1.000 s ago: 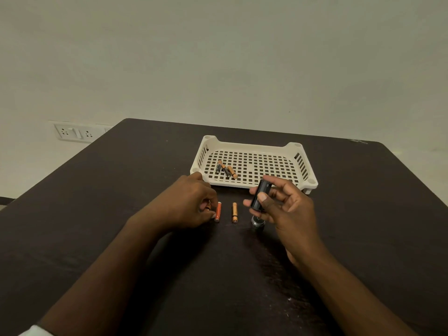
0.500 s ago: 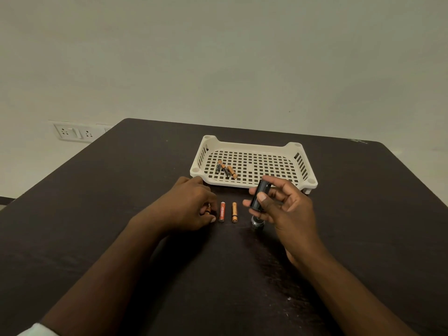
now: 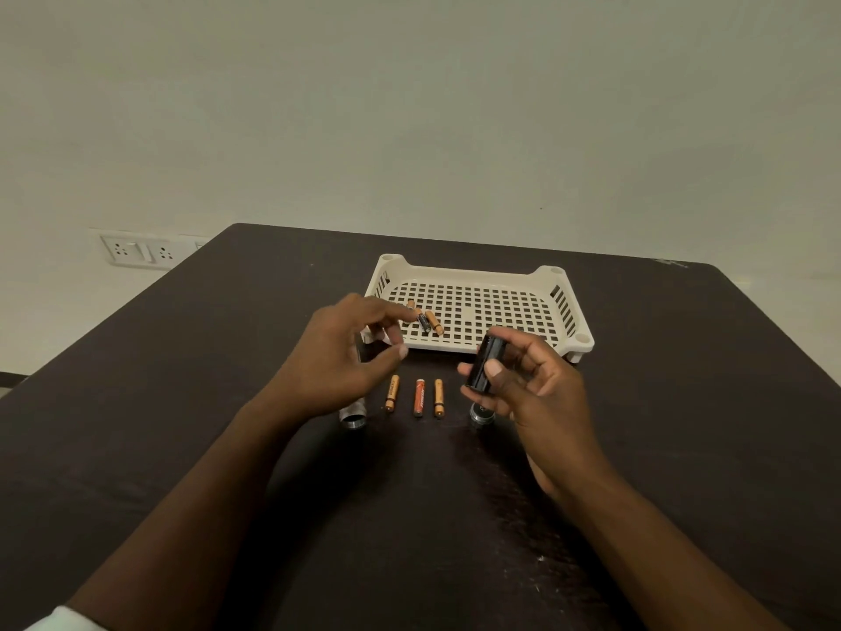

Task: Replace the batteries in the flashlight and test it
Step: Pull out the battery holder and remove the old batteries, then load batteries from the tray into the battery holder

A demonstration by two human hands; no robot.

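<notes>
We see the right hand (image 3: 537, 393) with its grip clamped on the short black cylindrical battery holder (image 3: 486, 367); the left hand (image 3: 339, 357) hovers, fingers apart, above three orange batteries (image 3: 418, 397) on the dark bench (image 3: 182, 403).

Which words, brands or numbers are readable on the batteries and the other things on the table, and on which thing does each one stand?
None can be read for certain.
Left battery on the table: dark print along its side, too small to read.
Middle battery: light lettering on orange, blurred.
Right battery: no legible print.
Batteries in the tray: too small to read.
Black holder in the right hand: no text visible.
Wall socket plate: no text visible.
</notes>
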